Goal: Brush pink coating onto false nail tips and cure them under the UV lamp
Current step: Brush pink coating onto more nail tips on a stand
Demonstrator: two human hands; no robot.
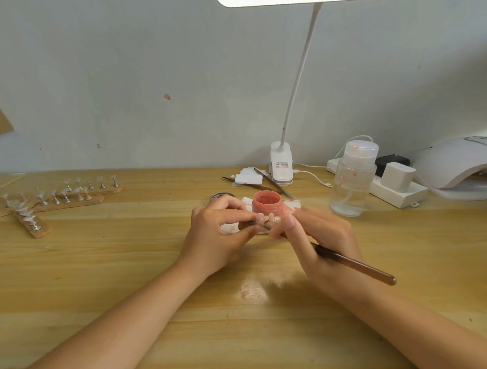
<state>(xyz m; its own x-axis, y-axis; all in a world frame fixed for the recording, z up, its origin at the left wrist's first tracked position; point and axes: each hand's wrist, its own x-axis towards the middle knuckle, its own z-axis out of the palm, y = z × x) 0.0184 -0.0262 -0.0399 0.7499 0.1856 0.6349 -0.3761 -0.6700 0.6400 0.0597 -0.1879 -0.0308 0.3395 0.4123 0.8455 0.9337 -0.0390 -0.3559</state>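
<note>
Blurring right hand (313, 237) hides brush (353, 263) tip near nail tips (267, 218).

The UV lamp (453, 168) at 3 o'clock is cut by the right edge. The right hand (319, 237) is blurred, hiding the brush (353, 264) tip; the desk lamp head (263, 2) at 12 o'clock is cropped.
</note>
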